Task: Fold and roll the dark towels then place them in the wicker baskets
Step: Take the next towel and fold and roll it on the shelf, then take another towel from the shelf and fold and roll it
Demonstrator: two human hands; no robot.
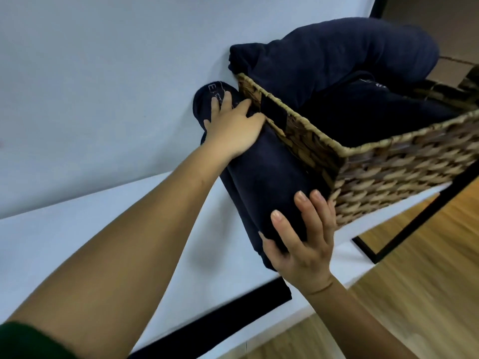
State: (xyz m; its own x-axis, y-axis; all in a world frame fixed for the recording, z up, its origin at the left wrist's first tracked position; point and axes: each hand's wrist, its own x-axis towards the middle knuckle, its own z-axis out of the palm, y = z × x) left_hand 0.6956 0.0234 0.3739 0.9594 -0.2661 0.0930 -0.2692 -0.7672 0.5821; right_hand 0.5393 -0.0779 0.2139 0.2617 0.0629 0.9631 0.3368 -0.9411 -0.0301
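A rolled dark navy towel (261, 174) lies on the white table, pressed against the left wall of a wicker basket (388, 167). My left hand (234, 125) rests flat on the roll's far end, fingers spread. My right hand (303, 242) cups the roll's near end from below, fingers curled over it. Inside the basket lie more dark towels (337, 63); one bulky roll rises above the rim at the back.
The white table (77, 242) runs along a pale wall (103, 60). Its black frame edge (233, 314) shows at the front. The basket stands at the table's right end, over a wooden floor (414, 294).
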